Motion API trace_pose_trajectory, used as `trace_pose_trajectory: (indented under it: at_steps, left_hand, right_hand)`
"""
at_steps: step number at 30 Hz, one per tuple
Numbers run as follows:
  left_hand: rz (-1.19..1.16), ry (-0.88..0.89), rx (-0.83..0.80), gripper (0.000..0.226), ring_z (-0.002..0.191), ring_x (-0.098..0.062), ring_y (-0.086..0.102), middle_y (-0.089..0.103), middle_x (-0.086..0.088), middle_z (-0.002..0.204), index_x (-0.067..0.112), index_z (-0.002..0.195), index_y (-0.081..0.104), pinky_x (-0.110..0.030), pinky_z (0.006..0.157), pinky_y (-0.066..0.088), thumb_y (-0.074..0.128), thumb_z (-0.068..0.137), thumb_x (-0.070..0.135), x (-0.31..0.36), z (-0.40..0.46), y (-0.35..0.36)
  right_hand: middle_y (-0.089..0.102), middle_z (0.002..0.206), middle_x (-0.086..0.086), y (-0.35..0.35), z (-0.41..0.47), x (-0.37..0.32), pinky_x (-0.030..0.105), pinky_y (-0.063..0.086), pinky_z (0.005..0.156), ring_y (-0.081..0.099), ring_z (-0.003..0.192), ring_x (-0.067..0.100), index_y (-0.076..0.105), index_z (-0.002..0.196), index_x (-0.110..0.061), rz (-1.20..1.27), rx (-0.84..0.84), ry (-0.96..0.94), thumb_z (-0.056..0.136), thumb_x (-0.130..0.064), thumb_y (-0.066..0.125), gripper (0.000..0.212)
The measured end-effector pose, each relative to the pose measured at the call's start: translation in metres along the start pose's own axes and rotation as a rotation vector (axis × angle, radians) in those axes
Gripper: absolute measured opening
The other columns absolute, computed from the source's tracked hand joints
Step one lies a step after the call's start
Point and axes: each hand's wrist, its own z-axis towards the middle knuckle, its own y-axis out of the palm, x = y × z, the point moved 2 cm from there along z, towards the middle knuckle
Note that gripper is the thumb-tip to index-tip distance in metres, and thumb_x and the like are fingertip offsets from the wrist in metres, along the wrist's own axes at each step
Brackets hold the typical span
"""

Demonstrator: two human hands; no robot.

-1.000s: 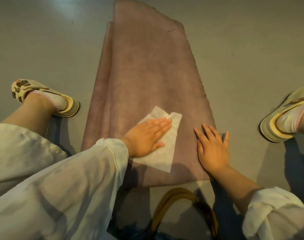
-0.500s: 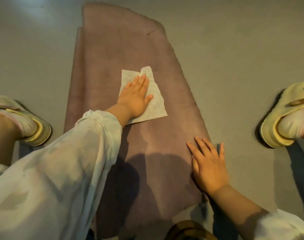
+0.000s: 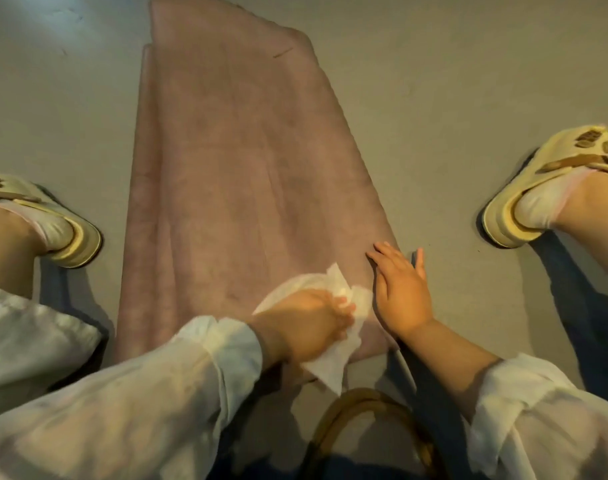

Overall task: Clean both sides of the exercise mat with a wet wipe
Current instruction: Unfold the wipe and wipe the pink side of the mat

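Note:
A dusty pink exercise mat (image 3: 247, 161) lies folded lengthwise on the grey floor, stretching away from me between my feet. My left hand (image 3: 306, 323) sits at the mat's near end with its fingers curled round a crumpled white wet wipe (image 3: 333, 358). Part of the wipe hangs over the mat's near edge. My right hand (image 3: 401, 289) lies flat beside it, fingers straight, pressing on the mat's near right edge and partly on the floor.
My two feet in cream sandals, left (image 3: 53, 230) and right (image 3: 538, 192), stand on either side of the mat. A curved yellow-brown handle (image 3: 365, 410) of a bag shows just below the mat's near end. Grey floor (image 3: 469, 81) surrounds everything.
My left hand has pulled the wipe back from the mat's middle to its near end, and the wipe has gone from flat to bunched in my fingers. My right hand has stayed put.

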Motion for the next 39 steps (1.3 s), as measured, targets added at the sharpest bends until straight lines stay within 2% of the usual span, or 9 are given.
trace_pose_trajectory:
  at_steps: [2,4,7,12,17,20,25,34,39]
  left_hand:
    - [0.165,0.039,-0.089,0.055,0.138,-0.030,0.031,0.029,-0.010,0.151,0.016,0.147,0.028,-0.046,0.115,0.023,0.046,0.098,0.033,0.032,-0.004,0.011]
    - [0.159,-0.017,-0.121,0.066,0.145,-0.031,0.008,0.003,-0.010,0.159,0.014,0.151,0.004,-0.046,0.118,0.006,0.039,0.100,0.037,0.042,-0.005,0.024]
    - [0.043,-0.161,-0.047,0.063,0.146,-0.027,-0.008,-0.012,-0.007,0.158,0.015,0.151,-0.006,-0.040,0.115,-0.008,0.019,0.101,0.045,0.038,0.009,0.025]
    - [0.054,-0.258,-0.094,0.065,0.142,-0.024,-0.023,-0.027,0.000,0.155,0.021,0.147,-0.020,-0.040,0.115,-0.015,0.013,0.100,0.051,0.018,0.048,0.009]
    - [0.044,-0.447,-0.069,0.066,0.141,-0.029,-0.025,-0.027,0.006,0.154,0.029,0.146,-0.022,-0.052,0.114,-0.014,0.010,0.096,0.058,-0.019,0.080,-0.006]
    - [0.011,-0.645,-0.026,0.067,0.142,-0.030,-0.024,-0.025,0.004,0.155,0.025,0.147,-0.020,-0.053,0.111,-0.016,0.008,0.096,0.058,-0.056,0.097,-0.021]
    - [0.019,-0.820,0.034,0.066,0.142,-0.034,-0.022,-0.022,-0.002,0.156,0.022,0.148,-0.018,-0.052,0.111,-0.016,0.003,0.096,0.056,-0.113,0.115,-0.041]
    - [-0.119,-0.807,0.152,0.057,0.145,-0.025,-0.014,-0.017,-0.003,0.158,0.025,0.150,-0.012,-0.042,0.117,-0.007,0.006,0.100,0.046,-0.169,0.151,-0.063]
    - [-0.143,-0.562,0.169,0.053,0.145,-0.024,-0.015,-0.017,-0.001,0.158,0.024,0.150,-0.010,-0.036,0.117,-0.007,0.011,0.103,0.035,-0.135,0.148,-0.053]
  right_hand:
    - [0.061,0.127,0.012,-0.005,-0.001,0.001,0.045,0.004,0.115,0.054,0.121,0.025,0.064,0.120,-0.009,0.067,0.022,0.028,0.093,-0.007,0.040,0.036]
    - [0.063,0.122,0.011,-0.011,-0.002,0.005,0.042,0.004,0.116,0.058,0.114,0.025,0.065,0.118,-0.010,0.085,0.053,0.044,0.092,-0.006,0.042,0.034]
    - [0.067,0.113,0.008,-0.021,-0.001,0.015,0.041,0.007,0.115,0.060,0.106,0.026,0.068,0.112,-0.012,0.070,0.102,0.100,0.090,-0.016,0.033,0.041]
    - [0.067,0.108,0.005,-0.030,-0.002,0.032,0.039,0.008,0.114,0.056,0.109,0.025,0.068,0.110,-0.016,0.044,0.122,0.170,0.094,-0.009,0.045,0.029]
    - [0.061,0.120,0.005,-0.028,0.011,0.042,0.049,0.009,0.114,0.049,0.116,0.027,0.066,0.115,-0.020,-0.086,0.004,0.123,0.096,-0.023,0.041,0.032]
    - [0.059,0.127,0.008,-0.025,0.021,0.050,0.056,0.011,0.111,0.051,0.117,0.031,0.065,0.119,-0.023,-0.197,-0.068,0.047,0.091,-0.034,0.027,0.048]
    - [0.054,0.135,0.011,-0.028,0.032,0.070,0.057,0.012,0.110,0.048,0.121,0.034,0.058,0.128,-0.024,-0.357,-0.077,0.070,0.091,-0.035,0.030,0.048]
    - [0.049,0.140,0.011,-0.026,0.035,0.071,0.057,0.019,0.110,0.043,0.126,0.034,0.052,0.134,-0.024,-0.337,-0.082,0.100,0.093,-0.037,0.027,0.050]
    - [0.044,0.144,0.008,-0.027,0.035,0.070,0.055,0.014,0.112,0.038,0.130,0.032,0.049,0.137,-0.026,-0.325,-0.112,0.112,0.093,-0.035,0.032,0.048]
